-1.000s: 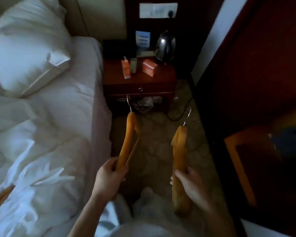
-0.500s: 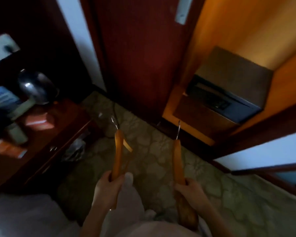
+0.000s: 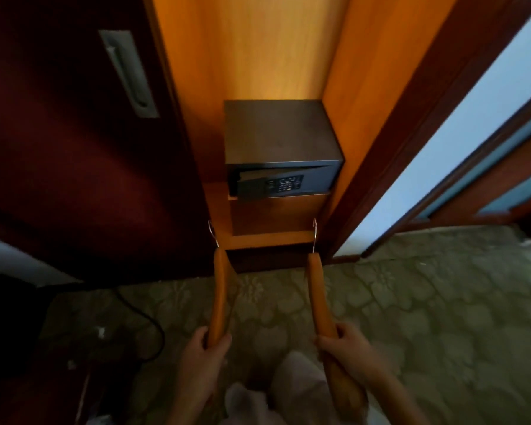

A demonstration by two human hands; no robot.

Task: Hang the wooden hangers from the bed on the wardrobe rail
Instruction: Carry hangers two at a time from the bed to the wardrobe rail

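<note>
The left hand (image 3: 207, 348) has its fingers (image 3: 196, 335) wrapped round the lower end of one orange-brown wooden hanger (image 3: 219, 296); the right hand (image 3: 347, 348) grips a second orange-brown wooden hanger (image 3: 319, 296) the same way. Both hangers point forward, silver metal hooks (image 3: 314, 236) toward the open orange wooden wardrobe (image 3: 252, 56), above green patterned carpet (image 3: 426, 317). Inside the wardrobe sits a dark grey keypad safe (image 3: 279, 142).

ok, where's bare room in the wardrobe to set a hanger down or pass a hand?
Free: the top of the safe, bordered by the orange back panel and side wall; the narrow ledge left of the safe; the lip of the step below it. Tight: the safe fills the compartment almost to the right wall. Both hangers, left and right, are still in hand.
</note>
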